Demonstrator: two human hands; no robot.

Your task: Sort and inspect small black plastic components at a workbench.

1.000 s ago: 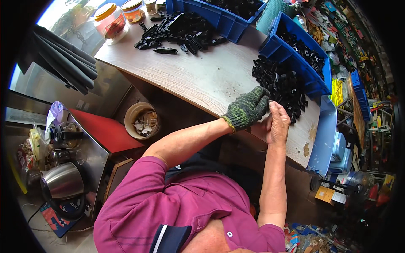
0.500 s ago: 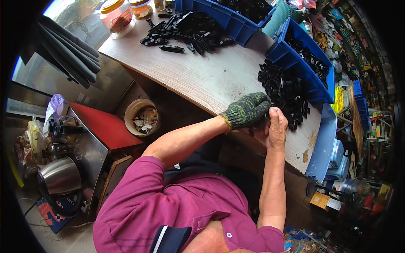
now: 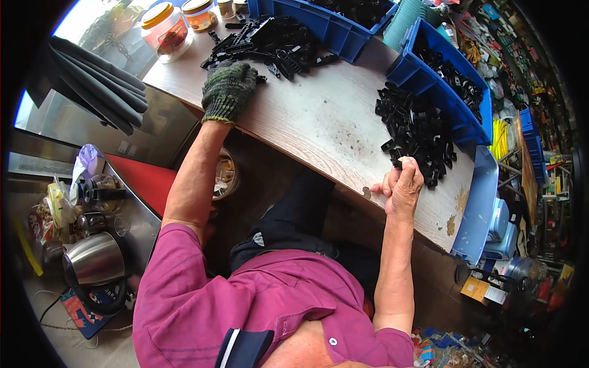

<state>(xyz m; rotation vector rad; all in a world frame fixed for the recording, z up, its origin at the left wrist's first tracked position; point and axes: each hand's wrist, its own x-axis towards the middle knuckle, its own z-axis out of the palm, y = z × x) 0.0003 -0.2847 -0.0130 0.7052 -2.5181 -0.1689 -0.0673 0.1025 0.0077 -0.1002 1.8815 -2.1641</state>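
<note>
My left hand (image 3: 229, 91), in a dark green knitted glove, is at the near edge of a heap of long black plastic parts (image 3: 279, 43) on the left of the table. Its fingers curl down over one black plastic part (image 3: 261, 79), whose end sticks out beside the thumb. My bare right hand (image 3: 402, 187) is closed in a pinch at the table's near edge, in front of a pile of small black plastic pieces (image 3: 417, 132). A small dark piece shows at its fingertips, partly lost against the pile.
Blue bins (image 3: 438, 80) holding black parts line the table's far side. Lidded jars (image 3: 164, 32) stand at the far left corner. Below the table is a waste bucket (image 3: 226, 175); a steel kettle (image 3: 95, 260) sits on the cabinet at left. A light blue tray (image 3: 477, 208) adjoins the right end.
My left hand has left my right hand and reached to the far left, onto the edge of the long parts. My right hand stays near the same spot, still pinched.
</note>
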